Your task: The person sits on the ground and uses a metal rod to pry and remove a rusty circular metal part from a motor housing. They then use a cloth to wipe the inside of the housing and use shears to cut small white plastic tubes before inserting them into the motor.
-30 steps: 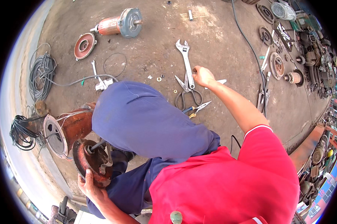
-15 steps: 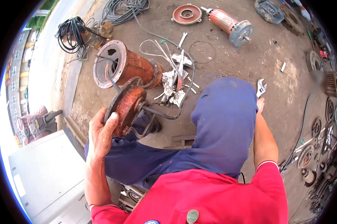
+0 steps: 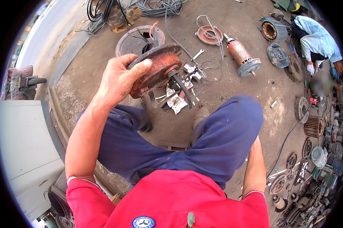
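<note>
My left hand grips a rusty, orange-brown motor end cover by its rim, thumb on the near face and the cover tilted. A stiff black cable sticks out of its centre. Just beyond, and partly hidden by it, stands the open motor housing, with wires with orange ends rising near its mouth. My right forearm runs up beside my right knee; the hand is hidden behind the knee, so its fingers and anything in them cannot be seen.
On the ground ahead lie a spanner, crumpled white wrapping, a round red-brown cover and a rotor. Motor parts crowd the right side, where a person crouches. A pale cabinet stands left.
My left hand has raised the end cover forward and toward the right. My right hand, with an adjustable wrench at it before, has gone behind my knee. The view has shifted rightward.
</note>
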`<state>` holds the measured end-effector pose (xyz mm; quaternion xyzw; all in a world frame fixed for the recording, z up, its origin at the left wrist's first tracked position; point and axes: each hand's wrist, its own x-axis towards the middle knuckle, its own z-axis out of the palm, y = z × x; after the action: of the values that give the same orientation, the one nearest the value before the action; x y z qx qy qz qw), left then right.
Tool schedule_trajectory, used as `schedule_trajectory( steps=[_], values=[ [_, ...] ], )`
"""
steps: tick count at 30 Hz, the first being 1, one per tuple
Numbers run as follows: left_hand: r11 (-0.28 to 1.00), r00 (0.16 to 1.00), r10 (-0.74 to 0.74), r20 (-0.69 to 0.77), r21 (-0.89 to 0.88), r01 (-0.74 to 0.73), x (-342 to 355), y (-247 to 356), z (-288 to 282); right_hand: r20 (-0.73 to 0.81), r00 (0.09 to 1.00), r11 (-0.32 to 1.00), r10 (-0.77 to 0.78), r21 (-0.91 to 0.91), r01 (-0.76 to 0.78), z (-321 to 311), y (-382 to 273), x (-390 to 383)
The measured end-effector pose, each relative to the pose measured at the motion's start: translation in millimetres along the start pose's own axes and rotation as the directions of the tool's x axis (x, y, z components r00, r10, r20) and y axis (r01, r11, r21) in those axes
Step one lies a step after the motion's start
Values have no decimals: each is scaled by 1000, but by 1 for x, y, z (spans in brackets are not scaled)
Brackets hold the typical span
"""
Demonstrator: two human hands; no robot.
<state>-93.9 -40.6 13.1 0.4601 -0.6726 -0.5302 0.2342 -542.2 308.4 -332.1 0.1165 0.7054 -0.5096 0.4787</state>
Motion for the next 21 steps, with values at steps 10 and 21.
schedule_trajectory(
  steps=[10, 21],
  values=[
    [974, 981, 171, 92, -163, -154, 25, 8, -31, 383, 787, 875, -484, 191, 446, 34, -129, -176],
    [955, 973, 212, 96, -232, -186, 43, -2, -15, 708, 376, 731, -598, 289, 619, 184, -281, -333]
  ],
)
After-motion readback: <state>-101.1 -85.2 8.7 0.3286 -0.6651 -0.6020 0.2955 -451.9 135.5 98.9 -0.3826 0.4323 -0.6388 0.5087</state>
